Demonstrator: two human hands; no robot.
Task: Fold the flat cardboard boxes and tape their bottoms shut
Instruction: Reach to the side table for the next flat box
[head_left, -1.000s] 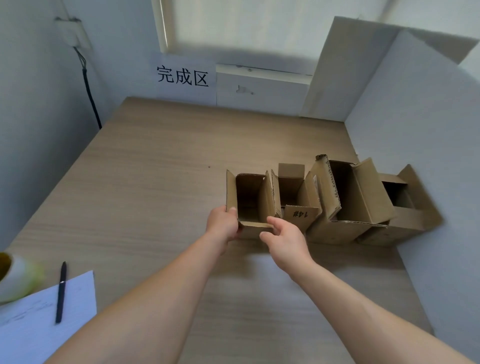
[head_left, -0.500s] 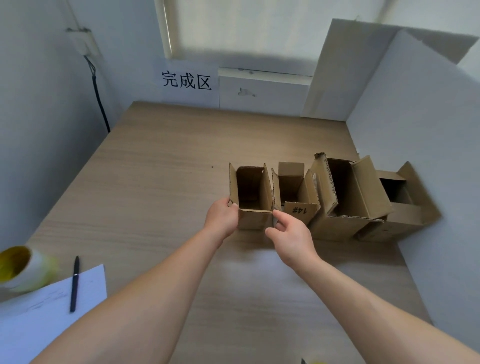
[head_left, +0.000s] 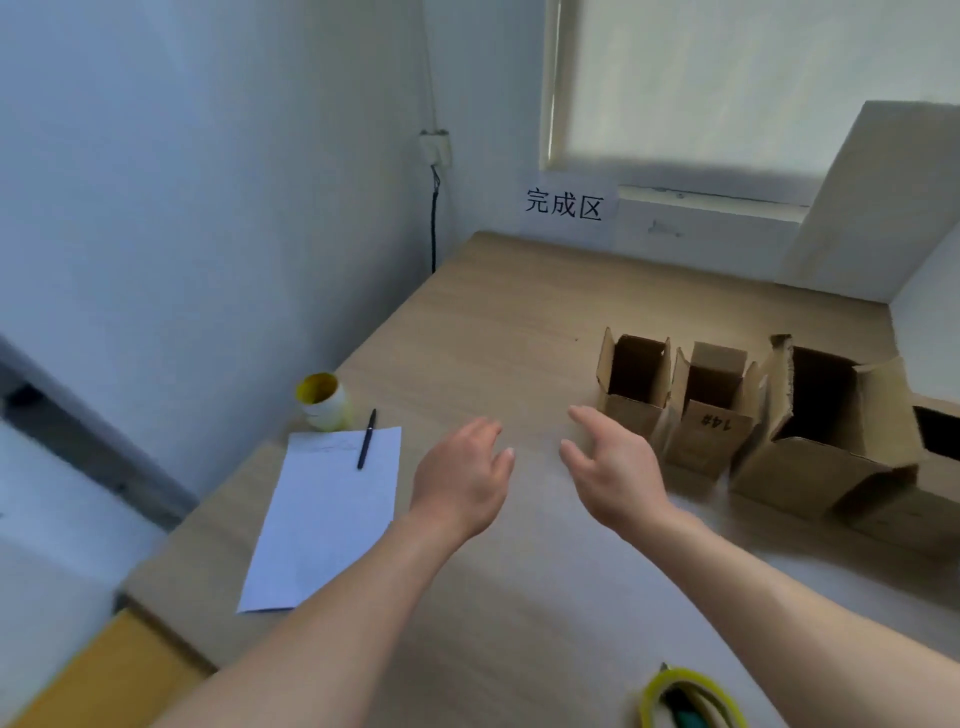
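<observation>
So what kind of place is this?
Probably a small packing or box-assembly workstation: a row of folded cardboard boxes stands on a wooden table, a wall sign reads 完成区, "finished area", and a tape roll lies at the near edge.

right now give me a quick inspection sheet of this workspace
surface: wooden table, light grain.
job's things: four open-topped cardboard boxes stand in a row at the right: leftmost box, box marked 14#, larger box, fourth box cut off by the frame edge; yellow tape roll at the near edge.
clutter: paper sheet with a pen across its far edge; yellow-lined round object behind it, kind unclear.
hands: left hand and right hand open, holding nothing, above the table.
cables: black cable hanging from a wall socket.
surroundings: sign on the far wall, window blind, white boards at right.
</observation>
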